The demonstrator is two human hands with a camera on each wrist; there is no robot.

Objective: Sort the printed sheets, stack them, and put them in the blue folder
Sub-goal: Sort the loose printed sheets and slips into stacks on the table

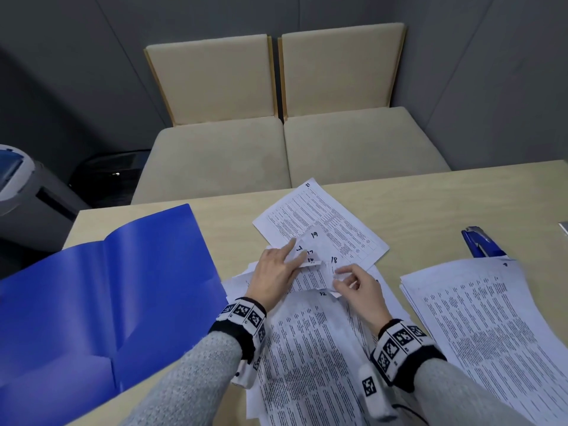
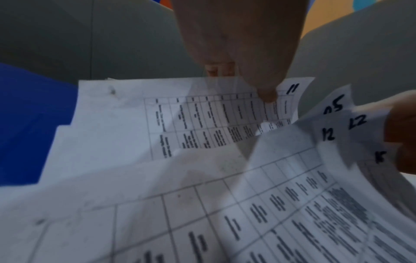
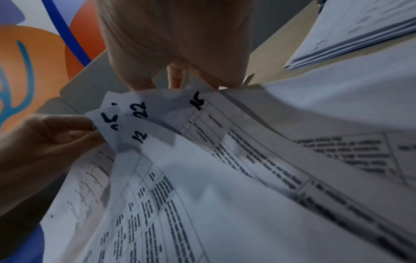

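Observation:
An open blue folder (image 1: 107,302) lies at the table's left. Loose printed sheets (image 1: 307,348) with handwritten page numbers are spread in the middle, and the sheet marked 21 (image 1: 322,222) lies farthest out. A neater stack of sheets (image 1: 491,318) sits on the right. My left hand (image 1: 296,252) pinches fanned corners of the loose sheets, with the index finger stretched out. My right hand (image 1: 339,276) pinches neighbouring corners just to the right. In the right wrist view the fanned corners (image 3: 139,113) read 25, 22, 12 and 15. In the left wrist view my thumb (image 2: 268,96) rests on the sheet marked 11 (image 2: 202,113).
A blue stapler (image 1: 479,244) lies at the right, beyond the neat stack. Two beige chairs (image 1: 276,149) stand past the table's far edge. A grey machine (image 1: 24,186) stands left of the table. Bare tabletop (image 1: 430,198) shows at the back right.

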